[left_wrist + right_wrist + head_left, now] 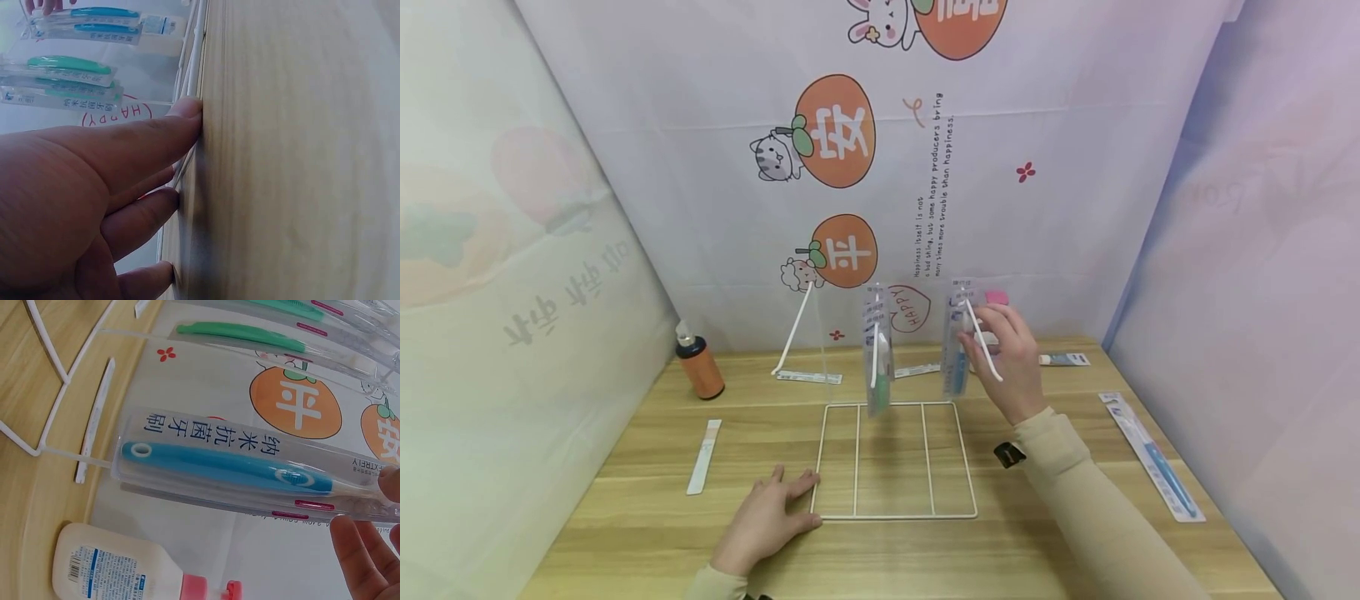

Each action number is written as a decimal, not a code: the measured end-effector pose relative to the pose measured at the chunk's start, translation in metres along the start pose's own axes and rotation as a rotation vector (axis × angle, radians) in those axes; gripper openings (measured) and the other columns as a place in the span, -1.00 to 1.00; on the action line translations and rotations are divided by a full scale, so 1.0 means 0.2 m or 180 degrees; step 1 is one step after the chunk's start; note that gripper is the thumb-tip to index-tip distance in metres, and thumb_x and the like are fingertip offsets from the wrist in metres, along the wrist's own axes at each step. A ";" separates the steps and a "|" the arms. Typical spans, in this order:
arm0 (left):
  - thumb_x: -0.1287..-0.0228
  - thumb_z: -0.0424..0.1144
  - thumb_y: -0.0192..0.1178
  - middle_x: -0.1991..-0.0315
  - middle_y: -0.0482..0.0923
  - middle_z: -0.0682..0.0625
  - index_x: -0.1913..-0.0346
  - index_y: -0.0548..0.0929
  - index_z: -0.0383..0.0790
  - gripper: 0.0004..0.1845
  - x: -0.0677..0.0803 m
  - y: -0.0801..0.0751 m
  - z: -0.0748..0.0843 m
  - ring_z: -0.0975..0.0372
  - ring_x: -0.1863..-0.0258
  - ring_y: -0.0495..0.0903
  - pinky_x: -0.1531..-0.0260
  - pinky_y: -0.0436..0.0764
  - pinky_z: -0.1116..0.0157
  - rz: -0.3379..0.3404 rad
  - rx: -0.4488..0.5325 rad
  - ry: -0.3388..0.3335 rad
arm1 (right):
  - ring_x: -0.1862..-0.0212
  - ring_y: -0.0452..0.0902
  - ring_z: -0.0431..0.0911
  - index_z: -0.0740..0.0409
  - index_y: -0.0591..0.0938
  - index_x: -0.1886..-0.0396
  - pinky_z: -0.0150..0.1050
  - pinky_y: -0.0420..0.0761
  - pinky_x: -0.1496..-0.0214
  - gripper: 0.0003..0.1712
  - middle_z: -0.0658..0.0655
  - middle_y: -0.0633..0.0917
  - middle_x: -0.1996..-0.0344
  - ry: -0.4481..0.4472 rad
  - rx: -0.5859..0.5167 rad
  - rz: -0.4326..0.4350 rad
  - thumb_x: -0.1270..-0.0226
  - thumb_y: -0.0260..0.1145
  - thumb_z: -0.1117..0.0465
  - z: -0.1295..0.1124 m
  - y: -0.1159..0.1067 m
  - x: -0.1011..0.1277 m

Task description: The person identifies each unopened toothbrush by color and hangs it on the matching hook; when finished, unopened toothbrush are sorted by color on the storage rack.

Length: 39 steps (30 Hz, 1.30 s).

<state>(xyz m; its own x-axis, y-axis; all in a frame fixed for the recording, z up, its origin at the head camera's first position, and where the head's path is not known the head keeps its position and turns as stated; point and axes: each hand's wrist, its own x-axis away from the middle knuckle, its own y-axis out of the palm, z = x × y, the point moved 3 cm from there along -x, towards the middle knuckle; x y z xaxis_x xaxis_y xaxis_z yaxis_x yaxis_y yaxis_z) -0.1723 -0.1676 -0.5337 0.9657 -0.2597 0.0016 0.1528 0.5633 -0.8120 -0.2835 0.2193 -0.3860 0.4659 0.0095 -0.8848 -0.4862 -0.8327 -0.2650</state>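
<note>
A white wire rack [895,517] lies with its base flat on the wooden table. My left hand [790,487] rests flat beside its left edge, straight fingers [125,150] touching the wire [199,37]. A packaged green toothbrush [877,350] hangs above the rack's far side. To its right, my right hand [992,321] pinches the top of a clear pack with a blue toothbrush [957,358], next to a slanted white peg [985,346]. In the right wrist view the blue pack [231,465] fills the middle, my fingertips [362,550] at its head end, the green one [244,337] behind it.
An orange pump bottle [698,367] stands at the back left, a white strip [703,457] nearer me. Another packaged toothbrush [1153,458] lies at the right edge. A small tube [1063,359] and a white bottle with a pink cap [125,569] sit behind the rack. Printed cloth walls enclose the table.
</note>
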 end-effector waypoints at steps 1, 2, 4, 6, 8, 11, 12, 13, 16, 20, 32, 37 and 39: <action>-0.21 0.04 0.60 -0.40 0.62 -0.06 -0.39 0.70 -0.12 -0.30 0.00 0.00 0.00 -0.43 -0.56 0.21 -0.47 0.04 -0.51 0.0000 -0.0004 0.0001 | 0.08 0.79 0.14 0.29 0.71 -0.12 -0.58 0.69 0.20 -0.58 0.25 0.68 -0.07 0.0002 -0.0002 0.0001 -0.29 0.60 0.42 0.00 0.00 0.00; -0.21 0.04 0.60 -0.40 0.62 -0.06 -0.39 0.70 -0.12 -0.29 0.00 0.00 0.00 -0.43 -0.56 0.21 -0.47 0.04 -0.51 -0.0002 -0.0006 0.0002 | 0.08 0.79 0.14 0.29 0.71 -0.12 -0.56 0.70 0.21 -0.58 0.25 0.68 -0.08 0.0006 -0.0002 0.0002 -0.29 0.60 0.42 0.00 0.00 0.00; -0.21 0.04 0.60 -0.40 0.62 -0.07 -0.39 0.70 -0.12 -0.29 0.00 0.00 0.00 -0.43 -0.56 0.21 -0.46 0.04 -0.52 -0.0004 -0.0011 0.0010 | 0.07 0.79 0.13 0.29 0.72 -0.12 -0.48 0.75 0.23 -0.58 0.24 0.69 -0.08 0.0007 0.0000 0.0014 -0.28 0.60 0.42 0.00 0.00 0.00; -0.21 0.04 0.59 -0.41 0.62 -0.07 -0.39 0.70 -0.12 -0.30 0.00 0.00 0.00 -0.43 -0.56 0.21 -0.46 0.04 -0.52 -0.0008 -0.0010 0.0017 | 0.06 0.80 0.13 0.29 0.72 -0.13 -0.40 0.78 0.25 -0.58 0.24 0.69 -0.10 -0.0004 0.0019 0.0012 -0.29 0.60 0.41 0.00 0.00 0.00; -0.21 0.04 0.60 -0.41 0.61 -0.07 -0.39 0.71 -0.12 -0.30 0.00 0.00 0.00 -0.43 -0.56 0.20 -0.46 0.04 -0.52 -0.0010 -0.0007 0.0023 | 0.04 0.80 0.14 0.29 0.71 -0.15 -0.37 0.79 0.25 -0.56 0.24 0.69 -0.12 -0.0012 0.0021 0.0017 -0.30 0.60 0.41 0.00 -0.01 0.00; -0.21 0.04 0.60 -0.41 0.61 -0.07 -0.39 0.70 -0.12 -0.30 0.00 0.00 0.00 -0.43 -0.56 0.20 -0.46 0.04 -0.52 -0.0012 -0.0004 0.0016 | 0.00 0.79 0.16 0.28 0.71 -0.19 -0.40 0.78 0.22 -0.51 0.26 0.68 -0.17 0.0008 -0.0005 0.0006 -0.27 0.61 0.43 0.00 -0.03 0.01; -0.21 0.04 0.60 -0.41 0.61 -0.07 -0.39 0.70 -0.12 -0.29 0.00 0.00 0.00 -0.43 -0.56 0.20 -0.46 0.04 -0.52 -0.0014 -0.0006 0.0012 | -0.01 0.78 0.16 0.27 0.71 -0.21 -0.42 0.77 0.21 -0.47 0.26 0.68 -0.18 0.0030 -0.0008 0.0002 -0.24 0.63 0.44 0.01 -0.04 0.02; -0.21 0.04 0.59 -0.41 0.61 -0.06 -0.40 0.70 -0.11 -0.29 0.00 0.00 0.00 -0.43 -0.56 0.21 -0.46 0.04 -0.52 -0.0016 -0.0010 0.0008 | -0.03 0.77 0.15 0.26 0.71 -0.23 -0.43 0.76 0.20 -0.44 0.25 0.67 -0.19 0.0071 -0.0026 -0.0012 -0.22 0.63 0.46 0.02 -0.06 0.02; -0.21 0.04 0.59 -0.41 0.61 -0.06 -0.40 0.70 -0.11 -0.29 0.00 0.00 0.00 -0.43 -0.56 0.21 -0.46 0.05 -0.52 -0.0012 -0.0013 0.0001 | -0.03 0.75 0.14 0.21 0.71 -0.26 -0.46 0.75 0.19 -0.35 0.25 0.66 -0.21 0.0225 0.0029 -0.0056 -0.15 0.64 0.53 0.07 -0.13 0.05; -0.21 0.05 0.59 -0.42 0.61 -0.07 -0.40 0.70 -0.11 -0.29 0.00 0.00 0.00 -0.44 -0.56 0.20 -0.46 0.04 -0.52 -0.0009 -0.0010 0.0008 | 0.07 0.78 0.17 0.20 0.71 -0.26 -0.58 0.68 0.19 -0.32 0.26 0.69 -0.17 0.0419 0.0253 -0.0081 -0.11 0.68 0.51 0.20 -0.28 0.09; -0.20 0.06 0.59 -0.41 0.61 -0.08 -0.39 0.71 -0.11 -0.29 0.01 -0.01 0.00 -0.45 -0.55 0.21 -0.44 0.05 -0.54 -0.0005 -0.0041 0.0027 | 0.32 0.60 -0.58 0.07 0.70 -0.36 -0.66 0.53 0.23 -0.40 0.34 0.77 -0.11 0.1460 0.0836 -0.0676 -0.35 0.63 0.15 0.62 -0.82 0.27; -0.20 0.07 0.59 -0.41 0.62 -0.08 -0.39 0.71 -0.10 -0.29 0.00 -0.01 0.00 -0.46 -0.54 0.21 -0.43 0.06 -0.55 -0.0007 -0.0054 0.0023 | 0.37 0.83 -0.17 0.29 0.58 -0.45 -0.47 0.70 0.37 -0.32 0.56 0.56 -0.34 0.1914 0.0694 -0.1289 -0.48 0.53 0.06 0.78 -0.98 0.38; -0.20 0.07 0.59 -0.41 0.62 -0.07 -0.39 0.71 -0.10 -0.29 0.00 0.00 0.00 -0.45 -0.54 0.22 -0.44 0.06 -0.55 -0.0014 -0.0063 0.0020 | 0.31 0.85 -0.07 0.32 0.59 -0.44 -0.44 0.71 0.34 -0.29 0.58 0.56 -0.33 0.1970 0.0752 -0.1502 -0.48 0.53 0.02 0.83 -1.02 0.43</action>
<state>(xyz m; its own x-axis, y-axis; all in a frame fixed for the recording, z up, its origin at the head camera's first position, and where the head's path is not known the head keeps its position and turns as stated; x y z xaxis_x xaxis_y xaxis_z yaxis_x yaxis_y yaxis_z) -0.1725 -0.1680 -0.5329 0.9637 -0.2671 0.0018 0.1530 0.5466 -0.8233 -0.2668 0.4819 -0.4714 0.9515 -0.0352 -0.3057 -0.2474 -0.6781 -0.6921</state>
